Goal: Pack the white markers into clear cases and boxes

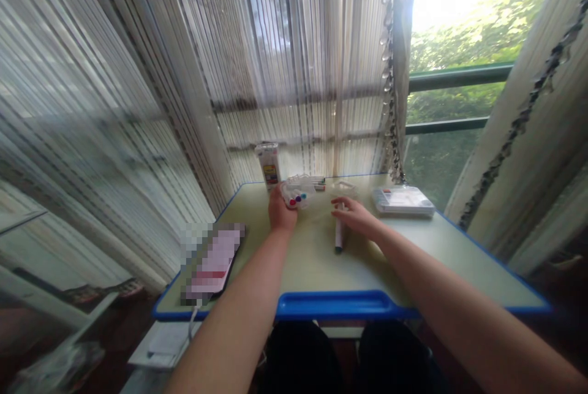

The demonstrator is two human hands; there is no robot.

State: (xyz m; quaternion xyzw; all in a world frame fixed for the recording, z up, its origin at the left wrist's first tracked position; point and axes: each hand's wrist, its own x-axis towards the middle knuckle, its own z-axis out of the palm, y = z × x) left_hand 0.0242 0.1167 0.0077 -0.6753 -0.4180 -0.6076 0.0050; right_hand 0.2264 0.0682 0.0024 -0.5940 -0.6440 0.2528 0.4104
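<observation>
Both hands are apart from each other over the table (pixel 395 265); the left hand (pixel 281 210) is clamped on a clear case (pixel 301 192), its fingers around the case's left side; the right hand (pixel 351 216) has bent fingers at the upper end of a white marker (pixel 339 234), though whether they are closed firmly on it cannot be told. Transparent and shiny, the clear case holds several pens lying side by side, their round ends showing red, purple and teal towards the person; the white marker is pale along its barrel, with a dark green end pointing to the near edge. Relative to the clear case, the white marker lies to the right and nearer the person, beneath the right hand; loose pens (pixel 318 187) are just beyond the case and to its right; a small clear piece (pixel 344 187) is farther right, beyond the right hand; a flat clear box (pixel 404 201) rests well to the right. Just beyond the case, to its left, stands a tall clear container (pixel 269 164) with a coloured label; nearer the person, also to its left, lies a phone (pixel 215 259), its screen blurred by pixels.
</observation>
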